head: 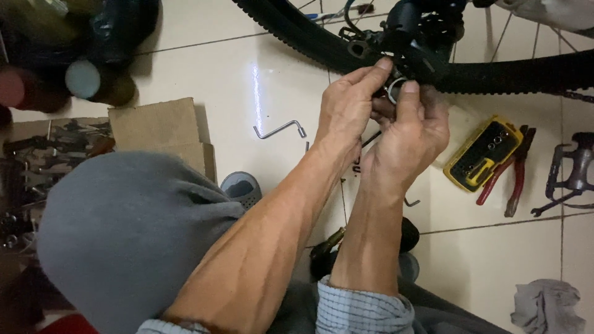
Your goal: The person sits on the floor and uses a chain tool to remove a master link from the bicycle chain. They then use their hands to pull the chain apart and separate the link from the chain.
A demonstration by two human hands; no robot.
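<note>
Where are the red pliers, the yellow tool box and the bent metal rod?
red pliers [516, 179], head view, on a red handle.
yellow tool box [479, 154], head view, on its dark middle.
bent metal rod [278, 129], head view, on its middle stretch.

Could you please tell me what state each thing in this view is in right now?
left hand: fingertips at the black bike part by the tyre.
right hand: pinching a small metal ring.
bicycle tyre: on its wheel, beside the hands.
red-handled pliers: lying on the floor, handles apart.
yellow bit case: open, lying flat.
cardboard box: flaps open.
grey rag: crumpled on the floor.
</note>
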